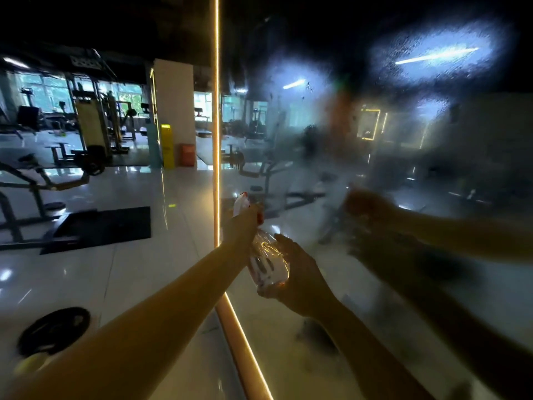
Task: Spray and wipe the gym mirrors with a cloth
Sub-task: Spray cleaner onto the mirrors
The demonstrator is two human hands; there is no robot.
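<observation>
1. Clear plastic spray bottle [268, 255] with a red-and-white head, held up between both hands, just right of the glowing vertical strip [216, 111] and close to the misted mirror [389, 145].
2. Left hand [245, 223]: wrapped round the neck below the head, fingers curled tight. Trigger finger hidden, so cannot tell whether squeezing.
3. Right hand [300, 272]: cupping the bottle's base from the right, fingers curled round the lower body.
4. Long axis tilted: base low and toward the body, head high and away, leaning slightly left. Nozzle direction too blurred to read.
5. Key relation: glass ahead and to the right of both hands, right hand nearer to it, left hand nearer the strip. Dim reflection of the arms [375, 217] just beyond the right hand.
6. Droplet haze thick across the upper and middle pane, thinner lower down.
7. Cloth: none in view.
8. Judgement: spraying stage, wiping not yet started. Next move likely calls for freeing the right hand, leaving the bottle with the left, then fetching a cloth for the wet pane.
</observation>
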